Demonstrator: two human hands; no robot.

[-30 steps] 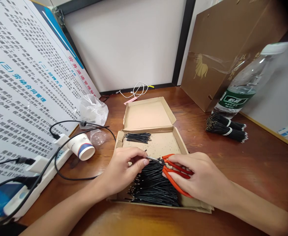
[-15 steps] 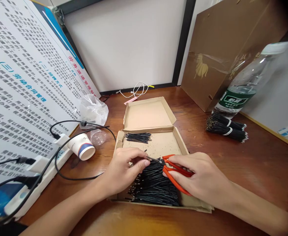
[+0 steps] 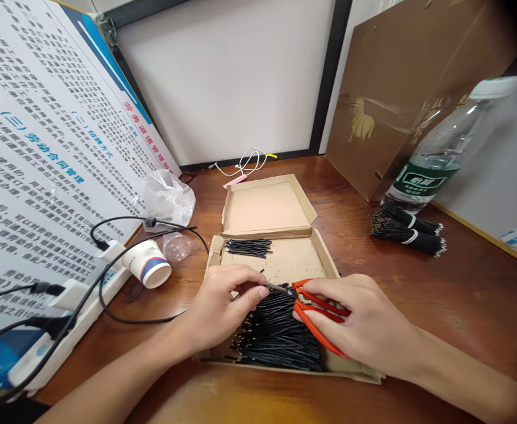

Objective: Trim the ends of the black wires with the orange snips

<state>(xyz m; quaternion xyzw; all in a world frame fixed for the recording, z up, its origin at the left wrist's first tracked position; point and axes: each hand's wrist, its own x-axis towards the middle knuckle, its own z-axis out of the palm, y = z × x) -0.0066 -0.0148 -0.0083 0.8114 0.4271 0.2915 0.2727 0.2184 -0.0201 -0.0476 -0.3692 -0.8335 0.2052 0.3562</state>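
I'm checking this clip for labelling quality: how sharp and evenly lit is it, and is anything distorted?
Head view: the centre is sharp at the left hand, the right hand and the orange-handled pliers; wide-angle bending tilts the bottle, whose cap is soft; the top right corner is dark; mild glare on the table at the bottom edge.

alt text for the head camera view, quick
A person's right hand holds red-handled metal cutters whose tip meets the pinched fingertips of the left hand, above a pile of short black wires in an open flat cardboard box on a brown wooden table.
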